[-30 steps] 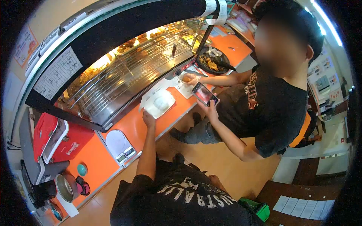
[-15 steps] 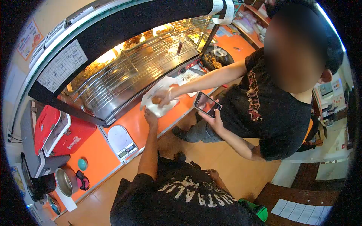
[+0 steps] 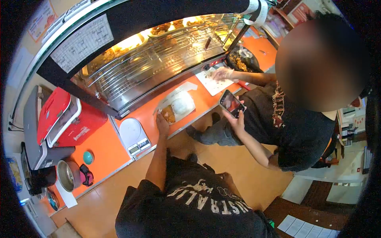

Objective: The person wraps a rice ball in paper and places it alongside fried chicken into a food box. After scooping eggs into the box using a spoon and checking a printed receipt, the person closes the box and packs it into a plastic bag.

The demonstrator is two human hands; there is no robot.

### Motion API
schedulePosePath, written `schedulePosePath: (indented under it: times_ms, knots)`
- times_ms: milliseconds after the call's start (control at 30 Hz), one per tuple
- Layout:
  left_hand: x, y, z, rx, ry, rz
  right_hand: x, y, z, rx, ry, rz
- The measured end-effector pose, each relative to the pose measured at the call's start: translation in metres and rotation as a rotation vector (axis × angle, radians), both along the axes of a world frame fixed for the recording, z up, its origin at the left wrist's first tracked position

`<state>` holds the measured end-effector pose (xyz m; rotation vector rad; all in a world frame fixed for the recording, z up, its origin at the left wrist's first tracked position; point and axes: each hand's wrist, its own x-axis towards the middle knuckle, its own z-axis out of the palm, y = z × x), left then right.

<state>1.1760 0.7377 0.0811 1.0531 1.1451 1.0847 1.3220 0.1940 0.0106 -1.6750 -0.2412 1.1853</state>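
My left hand [image 3: 162, 122] is closed on the near left edge of a white paper wrapper [image 3: 189, 87] on the orange counter. On the paper, a piece of browned fried chicken [image 3: 168, 114] lies right by my fingertips. A white mound [image 3: 183, 102], which looks like rice, sits beside the chicken. My right hand [image 3: 227, 179] is low against my body, dark and partly hidden, so its fingers cannot be made out.
A co-worker's gloved hand [image 3: 223, 73] is over a white cutting board [image 3: 214, 84]; their other hand holds a phone [image 3: 231, 104]. A heated display case [image 3: 158, 59] stands behind. A kitchen scale [image 3: 132, 133], red cooler [image 3: 75, 119], metal pot [image 3: 68, 174] and black pan [image 3: 248, 59] share the counter.
The co-worker's gloved hand has left the chicken and moved right to the cutting board, leaving the chicken on the paper. My left hand stays at the paper's edge. The view has shifted slightly.
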Motion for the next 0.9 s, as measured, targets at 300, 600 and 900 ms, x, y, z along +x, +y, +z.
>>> schedulePosePath:
  times_ms: [300,600,900]
  knots:
    - [-0.045,-0.04,0.044,0.046,0.063,-0.255,-0.044,0.305,0.261,0.323,-1.275,0.285]
    - [-0.052,-0.101,0.127,-0.024,0.004,-0.381,-0.081,0.353,0.299,-0.075,-1.511,0.444]
    - [-0.077,-0.19,0.121,-0.08,-0.039,-0.539,-0.06,0.207,0.29,0.184,-1.239,0.382]
